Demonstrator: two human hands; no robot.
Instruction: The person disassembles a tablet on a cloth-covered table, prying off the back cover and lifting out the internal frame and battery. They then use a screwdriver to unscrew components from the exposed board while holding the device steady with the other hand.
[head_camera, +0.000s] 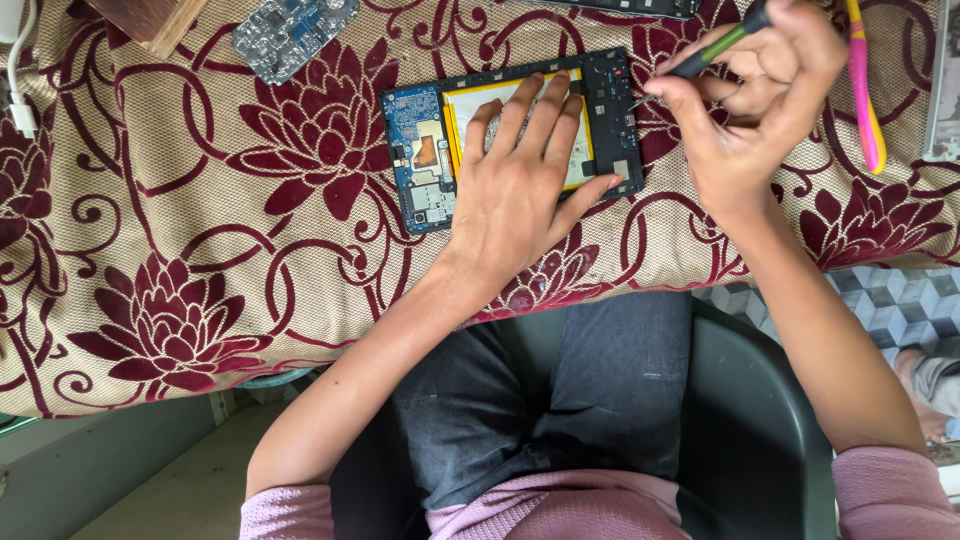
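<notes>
An opened tablet (418, 150) lies back-up on the flowered cloth, showing a blue circuit board at its left and a yellow-edged battery (468, 100) in the middle. My left hand (520, 185) lies flat on the battery with fingers spread, pinning the tablet down. My right hand (760, 100) grips a green and black screwdriver (722, 45) whose metal tip touches the tablet's right edge near its upper corner.
A cream and maroon flowered cloth (180, 230) covers the table. A loose circuit board (290, 30) and a wooden block (150, 20) lie at the back left. A pink and yellow tool (865, 90) rests at the right. A white cable (20, 100) runs along the left edge.
</notes>
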